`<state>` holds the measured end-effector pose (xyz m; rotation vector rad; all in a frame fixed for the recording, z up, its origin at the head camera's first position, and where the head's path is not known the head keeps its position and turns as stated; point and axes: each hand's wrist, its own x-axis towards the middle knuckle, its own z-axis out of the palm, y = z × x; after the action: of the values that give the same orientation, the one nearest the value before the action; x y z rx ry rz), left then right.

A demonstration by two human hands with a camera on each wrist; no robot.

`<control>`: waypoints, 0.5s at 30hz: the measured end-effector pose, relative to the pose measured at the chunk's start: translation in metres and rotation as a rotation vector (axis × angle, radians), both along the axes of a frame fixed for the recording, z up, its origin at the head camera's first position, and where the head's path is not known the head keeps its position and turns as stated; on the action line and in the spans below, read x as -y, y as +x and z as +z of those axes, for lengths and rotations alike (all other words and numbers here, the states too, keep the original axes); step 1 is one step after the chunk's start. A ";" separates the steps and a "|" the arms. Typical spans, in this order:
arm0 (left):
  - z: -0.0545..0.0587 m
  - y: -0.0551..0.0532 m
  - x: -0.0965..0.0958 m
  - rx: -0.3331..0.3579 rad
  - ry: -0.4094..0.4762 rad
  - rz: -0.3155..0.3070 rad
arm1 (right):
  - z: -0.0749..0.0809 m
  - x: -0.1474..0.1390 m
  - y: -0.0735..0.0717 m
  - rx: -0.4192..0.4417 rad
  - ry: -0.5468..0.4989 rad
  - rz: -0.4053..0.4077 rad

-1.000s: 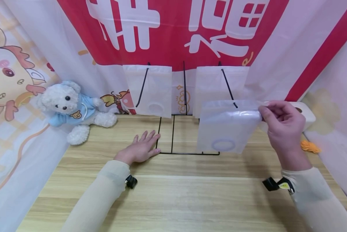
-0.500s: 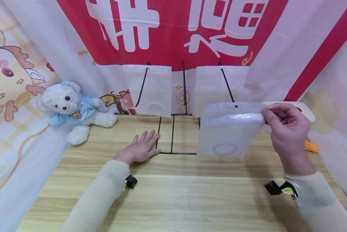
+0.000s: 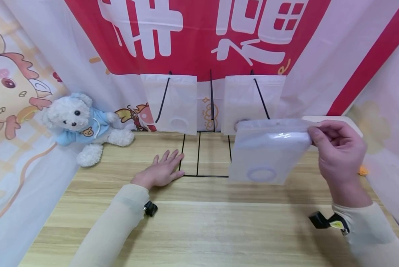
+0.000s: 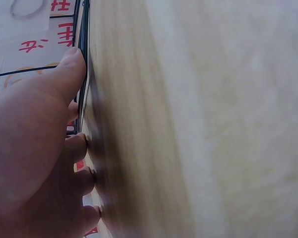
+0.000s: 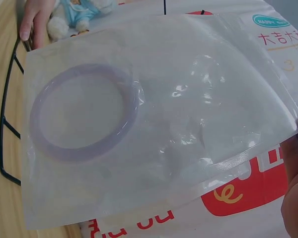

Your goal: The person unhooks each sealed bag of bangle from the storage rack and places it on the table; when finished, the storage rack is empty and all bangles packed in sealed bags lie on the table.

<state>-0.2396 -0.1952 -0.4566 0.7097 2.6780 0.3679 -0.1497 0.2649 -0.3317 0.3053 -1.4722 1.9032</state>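
My right hand [image 3: 341, 159] pinches the upper right corner of a clear zip bag [image 3: 269, 148]. A pale lavender bangle [image 5: 84, 153] lies in the bag's lower end, largest in the right wrist view. The bag hangs in front of a black wire display rack [image 3: 206, 176], its punched hole just beside the tip of the right prong [image 3: 262, 98]. Behind it, another bag [image 3: 243, 96] with a darker ring hangs on that prong. A bag [image 3: 182, 96] with a pale ring is on the left prong. My left hand [image 3: 161, 171] lies spread on the table, fingertips at the rack's base.
A white teddy bear [image 3: 74, 118] in a blue hoodie sits at the back left. A white box [image 3: 353, 124] and a small orange item [image 3: 363, 170] are partly hidden behind my right hand. A printed red and white cloth [image 3: 193, 37] stands behind the rack.
My right hand has drawn the bag toward me and to the right; its hole has come off the prong's tip, showing the bag behind. The left hand has stayed put.
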 end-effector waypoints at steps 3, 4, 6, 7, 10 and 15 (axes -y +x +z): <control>-0.001 -0.001 0.001 -0.003 -0.001 -0.001 | -0.001 -0.002 0.000 -0.021 -0.020 -0.021; -0.001 -0.001 0.001 -0.004 -0.001 -0.002 | -0.001 -0.003 0.000 -0.020 -0.009 -0.042; -0.002 -0.002 0.001 -0.005 -0.001 -0.003 | -0.002 -0.005 0.000 -0.028 -0.020 -0.065; -0.002 -0.002 0.001 -0.005 -0.001 -0.003 | -0.003 -0.007 0.000 -0.033 -0.016 -0.074; -0.002 -0.002 0.002 -0.004 -0.001 -0.003 | -0.004 -0.012 0.002 -0.030 -0.012 -0.085; -0.002 -0.002 0.002 -0.001 0.000 -0.002 | -0.005 -0.022 0.005 0.002 -0.079 -0.098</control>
<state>-0.2413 -0.1970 -0.4583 0.7120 2.6778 0.3675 -0.1449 0.2870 -0.3370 0.1910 -1.3840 1.8781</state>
